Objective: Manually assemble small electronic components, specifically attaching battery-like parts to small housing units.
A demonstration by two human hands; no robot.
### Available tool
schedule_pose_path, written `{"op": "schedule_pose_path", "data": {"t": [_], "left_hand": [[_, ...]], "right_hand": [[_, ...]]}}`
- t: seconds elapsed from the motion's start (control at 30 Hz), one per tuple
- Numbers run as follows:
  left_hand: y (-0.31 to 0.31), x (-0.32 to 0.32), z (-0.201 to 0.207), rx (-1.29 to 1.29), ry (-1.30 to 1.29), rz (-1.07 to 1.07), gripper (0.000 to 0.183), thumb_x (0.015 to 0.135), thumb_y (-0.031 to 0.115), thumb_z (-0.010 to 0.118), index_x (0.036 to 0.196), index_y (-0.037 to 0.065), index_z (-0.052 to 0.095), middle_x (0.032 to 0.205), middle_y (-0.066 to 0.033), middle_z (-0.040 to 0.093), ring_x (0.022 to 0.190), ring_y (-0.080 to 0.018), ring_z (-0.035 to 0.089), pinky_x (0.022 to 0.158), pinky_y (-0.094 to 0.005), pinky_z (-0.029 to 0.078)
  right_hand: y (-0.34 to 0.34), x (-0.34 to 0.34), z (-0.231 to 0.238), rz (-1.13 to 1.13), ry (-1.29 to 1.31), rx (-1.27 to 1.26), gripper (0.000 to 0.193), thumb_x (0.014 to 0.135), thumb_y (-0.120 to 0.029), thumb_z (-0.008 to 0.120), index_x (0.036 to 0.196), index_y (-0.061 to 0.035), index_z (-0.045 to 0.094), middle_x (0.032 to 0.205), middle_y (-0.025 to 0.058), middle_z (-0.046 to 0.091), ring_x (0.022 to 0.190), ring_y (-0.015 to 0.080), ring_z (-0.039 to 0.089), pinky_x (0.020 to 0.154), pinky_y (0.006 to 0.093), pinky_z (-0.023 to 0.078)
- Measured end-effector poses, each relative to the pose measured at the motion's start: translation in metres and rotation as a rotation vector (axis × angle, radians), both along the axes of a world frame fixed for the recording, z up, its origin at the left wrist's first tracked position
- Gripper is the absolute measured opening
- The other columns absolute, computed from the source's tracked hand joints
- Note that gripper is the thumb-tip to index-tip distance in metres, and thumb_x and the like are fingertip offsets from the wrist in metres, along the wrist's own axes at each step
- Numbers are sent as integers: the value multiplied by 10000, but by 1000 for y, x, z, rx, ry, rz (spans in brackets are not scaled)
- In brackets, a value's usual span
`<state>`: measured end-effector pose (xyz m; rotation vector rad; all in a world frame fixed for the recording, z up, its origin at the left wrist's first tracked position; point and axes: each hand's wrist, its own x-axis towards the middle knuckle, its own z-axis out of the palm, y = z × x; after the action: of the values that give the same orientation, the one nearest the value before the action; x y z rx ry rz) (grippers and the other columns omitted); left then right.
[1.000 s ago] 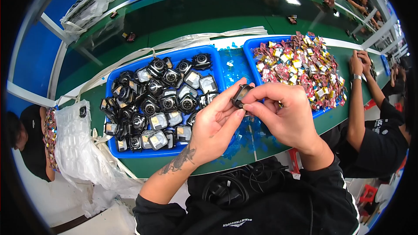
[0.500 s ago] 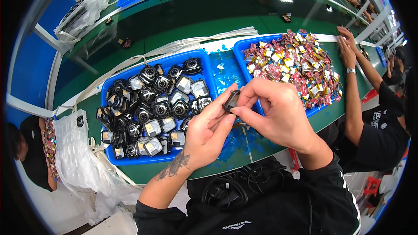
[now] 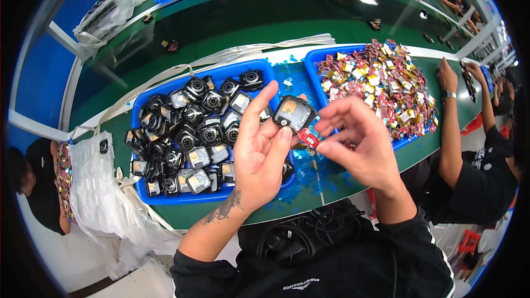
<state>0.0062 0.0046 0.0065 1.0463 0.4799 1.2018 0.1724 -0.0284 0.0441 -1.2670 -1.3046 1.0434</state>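
My left hand (image 3: 258, 161) holds a black square watch case (image 3: 295, 112) between thumb and fingers. The case's face is tilted up, showing a grey inside with a tan patch. A small red circuit board (image 3: 310, 137) sticks out at its lower right edge; whether it is still joined to the case I cannot tell. My right hand (image 3: 364, 146) is beside the board, fingers apart and thumb tip against or just by its end. To the left stands a blue tray (image 3: 144, 190) heaped with similar watch cases (image 3: 194, 113). A second blue tray (image 3: 312, 69) holds a pile of red boards with silvery and yellow parts (image 3: 381, 85).
Blue film scraps (image 3: 301, 179) litter the green table (image 3: 248, 218) between the trays. Beyond a white ledge runs a green belt (image 3: 248, 19) carrying scattered small parts. Clear plastic packing (image 3: 94, 187) hangs at the left. A co-worker's arms (image 3: 450, 127) reach in at the right.
The watch case has turned to face up in my left hand. My right fingers have spread and moved slightly right, and the red board now shows outside the case. The view has shifted slightly.
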Motion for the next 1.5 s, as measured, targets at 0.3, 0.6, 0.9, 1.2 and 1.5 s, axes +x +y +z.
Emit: {"op": "schedule_pose_path", "data": {"t": [0.3, 0.6, 0.9, 1.2, 1.5], "left_hand": [[8, -14, 4, 624, 576, 114, 351, 840, -98, 601, 1160, 32, 668, 1127, -175, 620, 938, -270, 683, 771, -326, 566], [0, -10, -8, 205, 468, -132, 233, 914, -37, 586, 1130, -20, 669, 1023, -116, 639, 886, -121, 659, 747, -204, 516], [-5, -2, -9, -1, 203, -107, 346, 952, -52, 527, 1295, -36, 565, 1198, -112, 615, 1073, -127, 601, 875, -240, 507], [-3, -5, -11, 96, 233, -137, 489, 935, -105, 476, 1411, 1, 452, 1388, -133, 516, 1185, -143, 549, 967, -267, 477], [-4, -4, -17, 163, 271, -152, 493, 938, -103, 454, 1419, 5, 443, 1416, -141, 485, 1207, -167, 547, 983, -271, 466]], "right_hand": [[-3, 11, -7, 165, 171, -83, 123, 862, 7, 690, 964, 32, 627, 907, 54, 653, 851, 78, 631, 705, 197, 547], [-5, 17, -10, 170, 248, -14, 92, 871, 5, 680, 930, 32, 615, 901, 47, 628, 824, 86, 623, 723, 217, 543], [-4, 0, -21, -51, -52, 134, 254, 826, 51, 704, 1036, -1, 570, 871, 35, 615, 797, 65, 614, 691, 194, 503], [-3, -5, -32, -100, 150, 111, 284, 820, 40, 724, 1024, -16, 535, 855, 31, 642, 767, 46, 595, 661, 178, 462], [-7, -7, -39, -163, -58, 188, 325, 798, 43, 733, 1047, -25, 534, 971, 42, 641, 784, 43, 563, 640, 170, 443]]}}
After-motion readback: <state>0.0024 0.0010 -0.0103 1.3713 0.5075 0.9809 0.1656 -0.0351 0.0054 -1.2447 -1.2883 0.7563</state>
